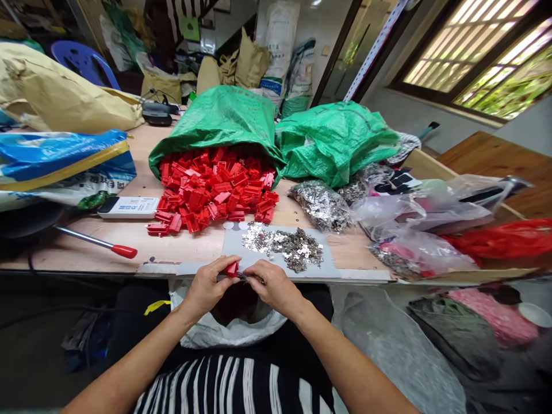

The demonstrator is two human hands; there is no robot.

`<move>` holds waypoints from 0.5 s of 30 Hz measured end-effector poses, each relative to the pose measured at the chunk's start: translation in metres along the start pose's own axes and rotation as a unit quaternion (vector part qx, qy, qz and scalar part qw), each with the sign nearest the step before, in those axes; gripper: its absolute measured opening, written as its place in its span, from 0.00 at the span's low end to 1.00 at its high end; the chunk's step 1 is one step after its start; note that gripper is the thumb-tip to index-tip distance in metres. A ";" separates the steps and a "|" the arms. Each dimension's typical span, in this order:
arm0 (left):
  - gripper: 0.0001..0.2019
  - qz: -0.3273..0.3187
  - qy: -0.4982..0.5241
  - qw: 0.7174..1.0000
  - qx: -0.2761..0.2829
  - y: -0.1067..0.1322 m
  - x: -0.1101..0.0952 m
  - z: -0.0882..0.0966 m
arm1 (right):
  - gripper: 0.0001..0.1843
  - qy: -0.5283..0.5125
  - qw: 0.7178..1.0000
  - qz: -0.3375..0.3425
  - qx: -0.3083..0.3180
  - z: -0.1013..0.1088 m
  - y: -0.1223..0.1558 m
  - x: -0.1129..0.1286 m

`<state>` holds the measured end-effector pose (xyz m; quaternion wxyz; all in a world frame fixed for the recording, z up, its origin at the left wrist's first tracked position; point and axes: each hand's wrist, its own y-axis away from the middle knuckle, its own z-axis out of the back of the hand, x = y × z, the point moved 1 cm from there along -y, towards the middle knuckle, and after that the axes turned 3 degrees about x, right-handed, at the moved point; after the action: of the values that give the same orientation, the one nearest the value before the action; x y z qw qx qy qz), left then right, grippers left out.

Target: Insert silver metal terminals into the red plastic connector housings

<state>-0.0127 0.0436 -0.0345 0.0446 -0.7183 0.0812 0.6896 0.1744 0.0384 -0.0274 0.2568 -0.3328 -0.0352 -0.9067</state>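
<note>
My left hand [211,283] pinches a small red plastic part [232,269] at the table's front edge. Close beside it, the fingers of my right hand [272,286] are pressed together at the part's right end; a thin dark piece shows at their tips, too small to name. Just beyond my hands, small flat metal pieces [299,248] lie heaped on a grey sheet [330,260]. Behind them a pile of red plastic parts [211,192] spills from a green woven sack [235,112]. Below my hands a white sack [202,336] stands open in my lap.
A second green sack [332,138] and a clear bag of metal pieces [323,204] lie to the right, near more plastic bags [401,207]. At left are a lever with a red grip [124,251], a white box [129,207] and a blue-white sack [64,158].
</note>
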 end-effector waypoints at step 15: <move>0.17 -0.067 -0.097 0.993 0.003 0.002 0.010 -0.002 | 0.09 0.063 0.994 -0.086 0.003 -0.009 -0.001 0.030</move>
<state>-0.0111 0.0410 -0.0441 0.1010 -0.6516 0.0302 0.7512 0.1492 0.0236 -0.0160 0.1809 -0.2695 -0.0503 -0.9445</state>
